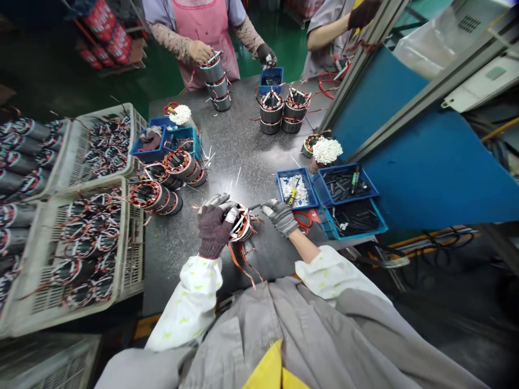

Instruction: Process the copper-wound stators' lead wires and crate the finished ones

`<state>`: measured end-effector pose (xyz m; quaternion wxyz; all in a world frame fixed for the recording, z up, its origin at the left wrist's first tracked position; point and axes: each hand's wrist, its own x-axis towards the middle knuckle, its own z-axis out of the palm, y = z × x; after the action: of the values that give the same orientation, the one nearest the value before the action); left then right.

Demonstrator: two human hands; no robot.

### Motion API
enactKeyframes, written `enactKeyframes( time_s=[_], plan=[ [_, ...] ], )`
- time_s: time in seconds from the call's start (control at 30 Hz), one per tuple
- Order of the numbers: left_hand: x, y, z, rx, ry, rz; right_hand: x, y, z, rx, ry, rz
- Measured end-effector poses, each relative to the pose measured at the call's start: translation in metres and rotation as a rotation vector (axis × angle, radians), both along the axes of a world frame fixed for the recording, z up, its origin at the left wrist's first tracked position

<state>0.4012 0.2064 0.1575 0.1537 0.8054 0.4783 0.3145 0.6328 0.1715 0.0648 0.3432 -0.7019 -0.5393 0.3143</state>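
Note:
A motor stator (pixel 243 222) with orange-red windings and white strips stands on the table in front of me, its loose orange lead wires (pixel 239 262) trailing toward my body. Over its left rim lies my left hand (pixel 214 227) in a dark maroon glove with pale fingertips, fingers curled onto the windings. To the right of the stator is my right hand (pixel 279 216) in a grey striped glove. Its thumb and forefinger are pinched on a thin black tube (pixel 254 207) that reaches to the stator's upper edge. The far side of the stator is partly hidden by my left hand.
Stacked stators (pixel 152 197) stand at left, beside crates of stators (pixel 93 243). At right are a blue tray of white pieces (pixel 279 181) and a blue bin of black tubes (pixel 375 186). A co-worker (pixel 205 32) handles stacked stators (pixel 217 84) across the table.

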Motion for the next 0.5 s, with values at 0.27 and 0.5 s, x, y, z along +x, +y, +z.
enactKeyframes(
  time_s=[0.27, 0.5],
  plan=[
    [-0.001, 0.001, -0.001, -0.033, 0.018, -0.005, 0.006, 0.032, 0.0, -0.036, 0.0, 0.363],
    [-0.001, 0.003, -0.001, -0.018, 0.021, 0.009, -0.009, 0.04, -0.005, -0.123, 0.325, 0.34]
  ],
)
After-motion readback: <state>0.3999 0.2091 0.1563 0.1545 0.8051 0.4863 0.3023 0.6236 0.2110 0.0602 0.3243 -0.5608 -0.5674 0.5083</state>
